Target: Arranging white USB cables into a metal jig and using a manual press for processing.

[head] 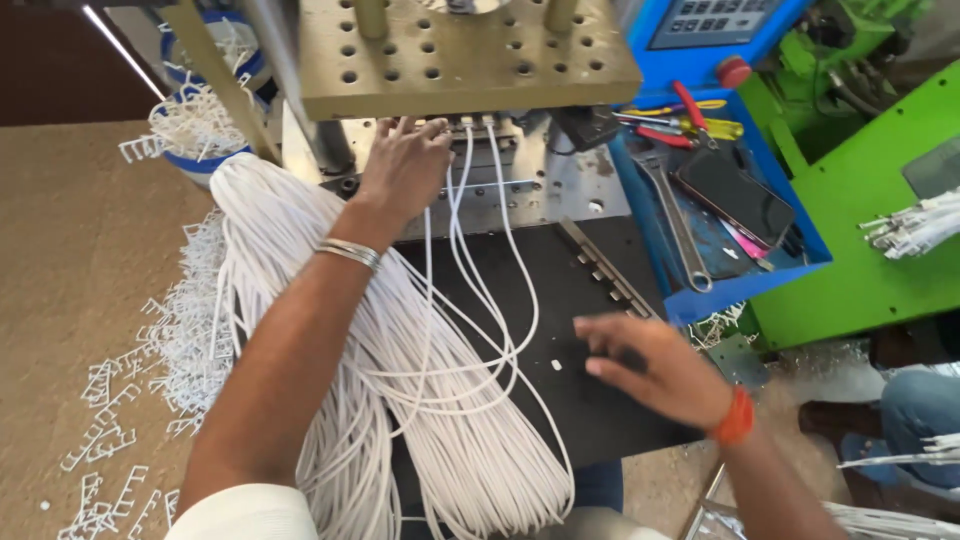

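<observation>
Right hand: the right hand (655, 365) hovers flat, palm down and fingers spread loose, over the black rubber work mat (580, 300), gripping nothing; an orange band sits on its wrist.
Cord bundle: a thick bundle of white cords (420, 400) lies across the lap and mat, running up toward the machine.
Left arm: stretched forward over the bundle, a silver bangle (350, 252) at the wrist.
Left hand: the left hand (405, 170) reaches under the drilled metal press plate (470, 55), its fingers curled onto the ends of a few white cords at the mould; whether it pinches them I cannot tell.
Blue tray: the blue metal tray (745, 285) on the right holds a steel adjustable wrench (675, 215), a dark phone (735, 195) and red- and yellow-handled pliers (685, 120).
Blue bucket: the blue bucket (205, 160), far left, is heaped with white plastic scrap pieces (190, 120).
</observation>
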